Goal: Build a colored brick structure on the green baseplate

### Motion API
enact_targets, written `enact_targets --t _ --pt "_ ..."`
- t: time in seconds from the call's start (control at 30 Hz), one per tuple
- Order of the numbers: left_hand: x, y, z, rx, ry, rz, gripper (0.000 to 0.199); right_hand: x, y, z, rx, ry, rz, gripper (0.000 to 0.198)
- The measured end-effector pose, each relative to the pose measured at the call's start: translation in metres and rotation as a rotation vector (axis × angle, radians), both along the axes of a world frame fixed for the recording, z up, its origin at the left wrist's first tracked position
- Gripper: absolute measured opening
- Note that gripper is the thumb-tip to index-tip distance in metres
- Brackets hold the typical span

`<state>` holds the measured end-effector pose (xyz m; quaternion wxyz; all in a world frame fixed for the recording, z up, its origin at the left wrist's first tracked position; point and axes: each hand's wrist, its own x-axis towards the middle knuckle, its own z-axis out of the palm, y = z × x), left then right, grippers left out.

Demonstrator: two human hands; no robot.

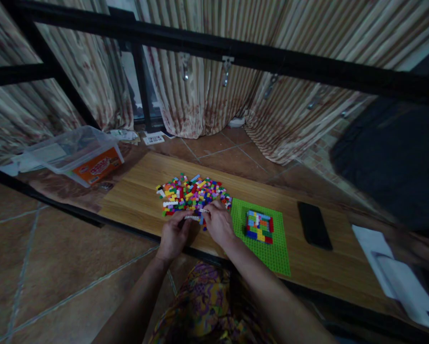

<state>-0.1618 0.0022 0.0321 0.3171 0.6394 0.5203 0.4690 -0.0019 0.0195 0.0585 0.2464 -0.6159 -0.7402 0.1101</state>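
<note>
My left hand [174, 233] is closed with a white toy brick [191, 218] pinched between thumb and fingers, at the front edge of a pile of loose toy bricks [186, 193]. Just right of it, my right hand [218, 222] is closed too, with a second white brick [204, 210] at its fingertips. The two white bricks are close together but look apart. To the right lies a green baseplate [241, 210]. On it stands a low, roughly square build of coloured bricks [260, 228].
A black phone [314, 224] lies on the wooden board [135, 191], right of the baseplate. White items [397, 277] sit at the far right. A clear plastic bin [78, 155] with an orange label stands at the left. A black metal bar [214, 45] crosses beyond the board, before curtains [207, 95].
</note>
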Motion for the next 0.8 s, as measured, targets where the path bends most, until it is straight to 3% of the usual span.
enact_targets --t 0.17,0.47,0.8 --pt "-0.002 0.001 -0.003 0.003 0.027 -0.014 0.024 0.017 -0.014 0.009 0.006 0.219 -0.065 0.019" --pt "-0.002 0.003 -0.004 0.002 0.096 0.0 0.028 0.061 -0.071 0.009 -0.111 0.957 -0.35 0.03" --pt "0.0 0.002 0.001 -0.018 0.177 0.065 0.03 0.128 -0.114 -0.002 -0.043 1.208 -0.587 0.034"
